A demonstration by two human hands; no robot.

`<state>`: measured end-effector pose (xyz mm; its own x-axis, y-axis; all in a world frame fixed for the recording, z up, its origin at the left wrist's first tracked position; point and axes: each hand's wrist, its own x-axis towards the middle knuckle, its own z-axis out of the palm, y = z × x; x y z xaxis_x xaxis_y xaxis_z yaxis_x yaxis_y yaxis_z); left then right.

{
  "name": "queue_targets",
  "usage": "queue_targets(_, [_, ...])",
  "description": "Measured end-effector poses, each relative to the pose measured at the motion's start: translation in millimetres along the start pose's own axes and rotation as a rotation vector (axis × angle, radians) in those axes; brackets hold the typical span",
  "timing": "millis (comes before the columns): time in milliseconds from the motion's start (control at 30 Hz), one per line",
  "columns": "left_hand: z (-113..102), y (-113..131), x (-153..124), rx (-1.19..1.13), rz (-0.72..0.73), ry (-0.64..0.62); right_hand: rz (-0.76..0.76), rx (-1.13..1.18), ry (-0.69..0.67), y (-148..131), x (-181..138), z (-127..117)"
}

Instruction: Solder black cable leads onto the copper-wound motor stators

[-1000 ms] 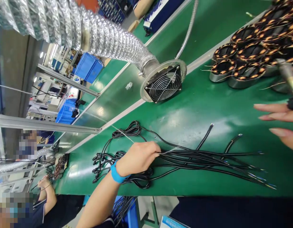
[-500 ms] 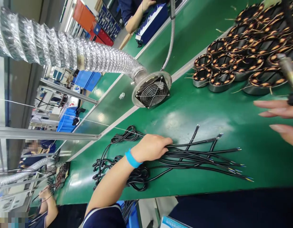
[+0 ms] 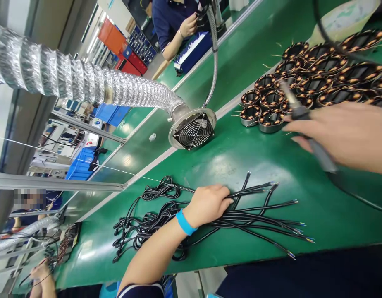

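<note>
In the head view, I see the left hand with its fingers pinching some black cables that lie on the green bench. The right hand has its fingers wrapped around a soldering iron, its tip in front of many round rings. A fan is near the cables.

Left grip holds black cables, right grip, apparently, a blurred soldering iron.
</note>
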<state>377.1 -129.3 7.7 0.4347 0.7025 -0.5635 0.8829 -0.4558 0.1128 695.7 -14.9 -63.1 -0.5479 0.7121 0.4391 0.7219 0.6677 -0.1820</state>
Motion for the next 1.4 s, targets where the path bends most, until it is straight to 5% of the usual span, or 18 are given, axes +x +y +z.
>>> queue_targets(100, [-8.0,1.0,13.7,-0.099,-0.016,0.032,-0.187,-0.155,0.076,-11.3,39.1,16.3])
queue_targets(200, [-22.6,-8.4,19.0,-0.253,-0.023,0.121,-0.183,-0.184,0.141,-13.6,57.1,31.8])
queue_targets(433, [-43.6,-35.8,25.3,-1.079,-0.295,0.115,-0.360,-0.048,0.212,-46.9,49.2,36.6])
queue_targets(600, [-39.0,-41.2,40.1,-1.499,-0.501,0.389,-0.413,0.134,0.182,-87.0,36.0,33.8])
queue_targets(667, [-36.1,-42.1,42.5,-1.530,-0.518,0.417,-0.351,0.197,0.169,-97.0,34.1,31.7])
queue_targets(867, [-27.8,-47.6,39.0,-1.390,-0.244,0.161,-0.176,0.341,-0.012,-101.8,31.2,39.6])
queue_targets(1200, [-19.7,-41.5,55.5,-1.629,-0.145,0.162,-0.161,0.441,0.011,-97.7,28.4,52.3])
queue_targets(1400, [-17.0,-43.6,49.0,-1.366,-0.107,0.255,-0.045,0.434,-0.027,-100.3,24.4,57.6])
